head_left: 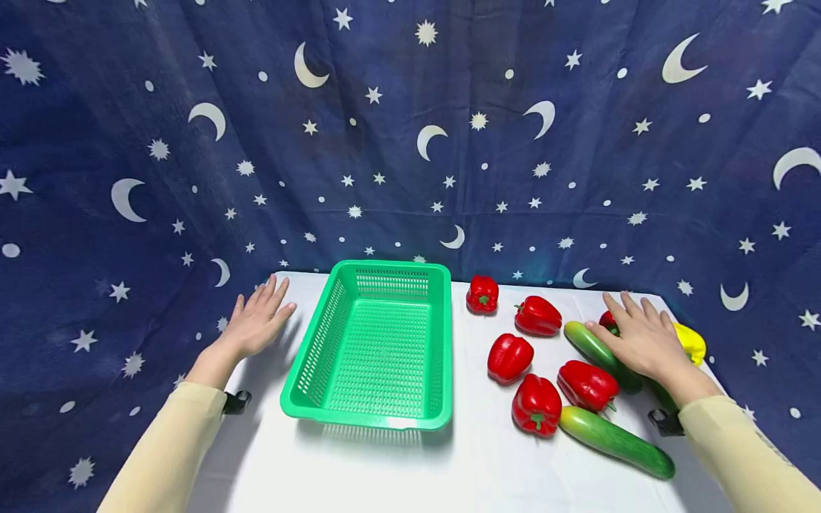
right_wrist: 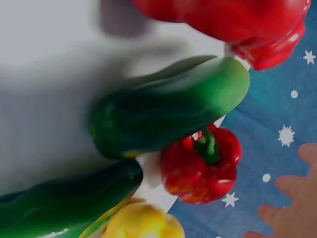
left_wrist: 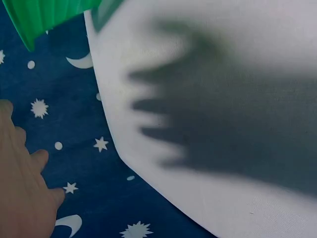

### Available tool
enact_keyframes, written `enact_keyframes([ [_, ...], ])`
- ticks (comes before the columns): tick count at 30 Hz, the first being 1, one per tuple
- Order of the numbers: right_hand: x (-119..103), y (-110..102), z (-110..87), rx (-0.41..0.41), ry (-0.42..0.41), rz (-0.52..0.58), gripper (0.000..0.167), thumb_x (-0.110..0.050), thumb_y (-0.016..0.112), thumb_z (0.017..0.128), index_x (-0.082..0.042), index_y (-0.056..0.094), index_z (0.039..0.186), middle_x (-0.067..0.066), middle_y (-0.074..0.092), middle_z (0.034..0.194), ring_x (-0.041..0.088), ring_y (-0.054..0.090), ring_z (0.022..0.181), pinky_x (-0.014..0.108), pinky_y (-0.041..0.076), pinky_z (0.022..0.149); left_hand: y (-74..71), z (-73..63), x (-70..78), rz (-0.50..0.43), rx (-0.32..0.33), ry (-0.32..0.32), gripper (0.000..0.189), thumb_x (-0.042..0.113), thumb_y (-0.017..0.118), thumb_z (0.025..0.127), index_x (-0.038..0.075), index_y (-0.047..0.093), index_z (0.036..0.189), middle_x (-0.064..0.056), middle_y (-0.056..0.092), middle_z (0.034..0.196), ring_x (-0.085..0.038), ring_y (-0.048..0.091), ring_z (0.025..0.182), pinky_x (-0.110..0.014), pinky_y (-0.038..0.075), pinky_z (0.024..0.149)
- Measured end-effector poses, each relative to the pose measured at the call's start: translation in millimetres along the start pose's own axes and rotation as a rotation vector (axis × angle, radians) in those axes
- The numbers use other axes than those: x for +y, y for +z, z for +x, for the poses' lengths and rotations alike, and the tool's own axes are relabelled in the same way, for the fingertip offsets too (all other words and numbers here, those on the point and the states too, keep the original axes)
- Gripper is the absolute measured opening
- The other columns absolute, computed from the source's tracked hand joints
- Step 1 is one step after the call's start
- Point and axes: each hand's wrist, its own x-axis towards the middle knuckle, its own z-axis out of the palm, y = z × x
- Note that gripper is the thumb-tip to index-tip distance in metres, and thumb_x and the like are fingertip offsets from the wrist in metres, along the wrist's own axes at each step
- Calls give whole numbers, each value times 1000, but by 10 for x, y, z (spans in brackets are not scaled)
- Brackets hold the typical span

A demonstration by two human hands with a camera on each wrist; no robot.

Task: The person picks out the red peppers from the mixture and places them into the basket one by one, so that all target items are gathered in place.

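Note:
My left hand (head_left: 253,324) is held over the table's left edge with its fingers spread and nothing in it, left of a green plastic basket (head_left: 447,342). My right hand (head_left: 644,345) hovers palm down with spread fingers over vegetables at the right, also holding nothing. Beneath and beside it lie a green cucumber (head_left: 593,343), a yellow bell pepper (head_left: 691,343) and a red bell pepper (right_wrist: 198,166), partly hidden in the head view. Another cucumber (right_wrist: 74,198) is mostly covered by my right wrist in the head view.
Several more red bell peppers (head_left: 510,358) lie between the basket and my right hand. A third cucumber (head_left: 618,442) lies nearest the front. The white tabletop (head_left: 359,470) ends at a dark blue cloth (head_left: 385,164) with moons and stars, behind and at both sides.

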Motion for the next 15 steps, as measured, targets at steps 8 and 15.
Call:
enact_keyframes([
  [8,-177,43,52,-6,-24,41,95,-67,42,98,-1,17,161,42,15,157,68,9,139,78,-1,106,-93,-129,78,-261,-40,104,70,44,38,109,16,7,165,-13,-6,171,-44,0,154,-70,1,113],
  [15,-213,42,29,11,-53,44,97,-70,42,96,-2,19,161,42,18,157,67,12,139,78,3,106,62,-227,188,-556,-69,227,64,28,53,106,14,27,162,-9,4,172,-49,34,144,-67,30,108],
])
